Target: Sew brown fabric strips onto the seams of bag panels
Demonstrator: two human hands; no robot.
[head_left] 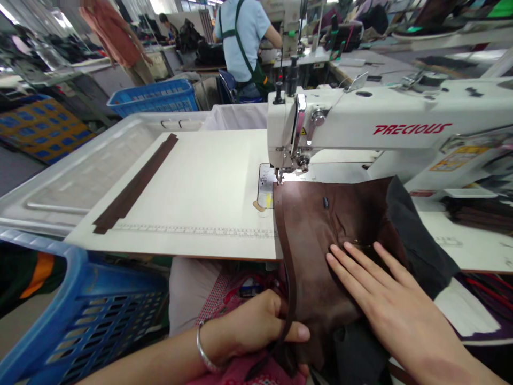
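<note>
"Where does the brown piece (308,230) lie?"

"Its far edge is at the presser foot (279,175), under the head of the machine (332,112). It runs toward the wearer and droops over the counter's (208,182) front edge."

"What room is there to the left?"

"A broad pale stretch, from the foot across to the dark strips (138,184). The ruler (192,230) runs along the front edge. The blue basket (76,256) stands beyond the near left corner."

"And the right?"

"Tighter: the machine's arm spans the back, and the dark lining (420,230) spreads over the counter."

"The hands?"

"The left hand (260,321) is below the front edge, thumb pointing right, closed on the brown piece's bound edge. The right hand (395,299) reaches in from the lower right, palm down, fingers extended and slightly apart, resting on the brown piece."
</note>
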